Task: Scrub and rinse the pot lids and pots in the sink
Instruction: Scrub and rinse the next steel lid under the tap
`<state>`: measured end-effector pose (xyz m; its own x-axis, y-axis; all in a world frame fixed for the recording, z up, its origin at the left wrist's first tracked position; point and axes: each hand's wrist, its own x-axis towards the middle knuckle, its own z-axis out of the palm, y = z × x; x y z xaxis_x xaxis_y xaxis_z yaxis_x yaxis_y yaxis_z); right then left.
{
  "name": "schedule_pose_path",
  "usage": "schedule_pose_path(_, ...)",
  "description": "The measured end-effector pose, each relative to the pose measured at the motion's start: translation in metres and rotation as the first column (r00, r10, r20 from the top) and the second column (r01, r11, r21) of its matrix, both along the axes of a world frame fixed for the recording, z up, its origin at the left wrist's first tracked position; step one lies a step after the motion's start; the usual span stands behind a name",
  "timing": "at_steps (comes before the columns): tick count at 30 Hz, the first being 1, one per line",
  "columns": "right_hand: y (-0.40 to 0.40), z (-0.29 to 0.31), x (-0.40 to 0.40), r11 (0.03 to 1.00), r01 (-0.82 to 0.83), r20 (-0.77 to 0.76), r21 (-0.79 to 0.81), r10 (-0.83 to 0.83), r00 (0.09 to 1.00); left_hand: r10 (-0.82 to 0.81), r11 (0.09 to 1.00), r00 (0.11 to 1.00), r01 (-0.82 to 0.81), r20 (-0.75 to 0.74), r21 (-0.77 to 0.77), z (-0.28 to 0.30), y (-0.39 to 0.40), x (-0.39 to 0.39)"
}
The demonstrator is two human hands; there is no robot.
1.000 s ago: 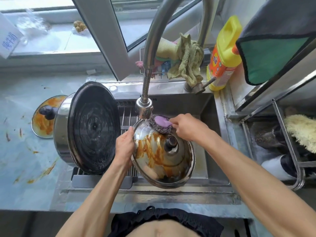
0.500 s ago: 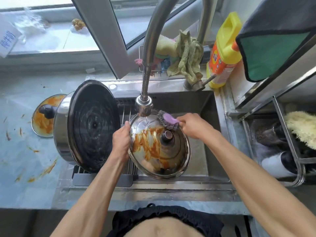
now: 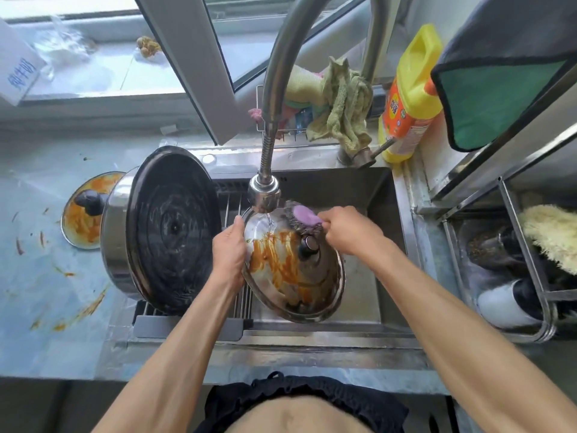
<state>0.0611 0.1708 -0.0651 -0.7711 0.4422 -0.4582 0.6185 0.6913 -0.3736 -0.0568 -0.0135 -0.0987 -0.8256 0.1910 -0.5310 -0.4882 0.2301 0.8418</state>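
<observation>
A steel pot lid smeared with orange sauce is tilted over the sink, its black knob facing me. My left hand grips the lid's left rim. My right hand holds a steel-wool scrubber with a purple handle against the lid's upper edge. A thin stream runs from the faucet head onto the lid. A large steel pot lies on its side on the drying rack at the sink's left. A second sauce-stained lid rests on the counter behind it.
Orange smears mark the counter at left. A yellow detergent bottle and green rags sit behind the sink. A metal rack with brushes stands at right, a green cloth hanging above it.
The lid has shifted up and left under the faucet head. The scrubber in my right hand has slid along the lid's upper edge, and water now lands on the lid.
</observation>
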Motion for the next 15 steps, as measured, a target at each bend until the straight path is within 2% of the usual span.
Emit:
schedule_pose_path(2,-0.015,0.009,-0.005,0.998,-0.060,-0.036,-0.020,0.059,0.998,0.017,1.000,1.000,-0.017,0.011,-0.009,-0.003,0.008,0.003)
schedule_pose_path(6,-0.019,0.021,-0.002,0.999,0.021,-0.026,0.036,-0.020,0.999,0.073,0.997,0.997,-0.073,0.038,0.009,-0.008,0.024,0.015)
schedule_pose_path(9,-0.043,0.028,0.010,0.996,-0.088,-0.033,0.032,0.089,0.996,0.153,0.987,0.983,-0.157,0.102,0.031,-0.013,0.031,0.021)
schedule_pose_path(13,-0.029,0.023,0.019,0.994,0.070,-0.034,0.087,-0.068,0.997,0.008,0.991,0.985,-0.031,0.170,0.132,-0.013,0.039,0.032)
schedule_pose_path(15,-0.037,0.022,0.025,0.994,0.031,-0.027,0.105,-0.028,0.999,-0.023,0.989,0.985,-0.002,0.172,0.147,-0.011,0.038,0.033)
